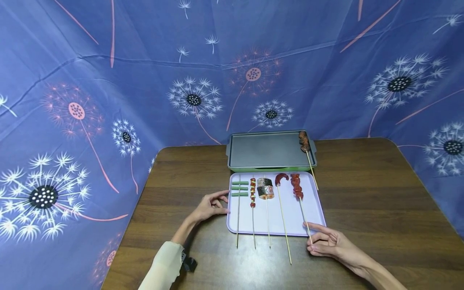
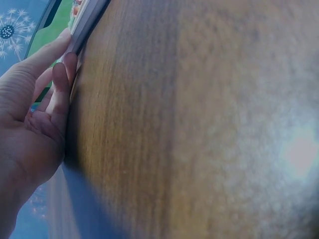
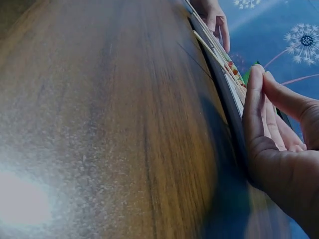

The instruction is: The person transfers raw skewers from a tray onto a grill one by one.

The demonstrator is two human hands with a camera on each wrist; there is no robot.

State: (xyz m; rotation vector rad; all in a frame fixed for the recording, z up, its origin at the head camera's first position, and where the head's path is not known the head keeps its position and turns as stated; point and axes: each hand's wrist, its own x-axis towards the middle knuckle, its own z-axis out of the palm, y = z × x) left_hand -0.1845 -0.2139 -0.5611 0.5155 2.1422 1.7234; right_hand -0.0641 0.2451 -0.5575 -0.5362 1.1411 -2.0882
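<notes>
Fingertips of the right hand (image 1: 331,243) pinch the lower end of the red meat skewer (image 1: 300,201), whose stick overhangs the near edge of the lilac tray (image 1: 315,209). The left hand (image 1: 210,206) rests on the table (image 1: 362,181) with loosely extended fingers touching the tray's left edge, holding nothing. Four other skewers lie side by side on the tray. Behind it sits a green-rimmed grill pan (image 1: 268,151) bearing one more skewer (image 1: 306,149).
</notes>
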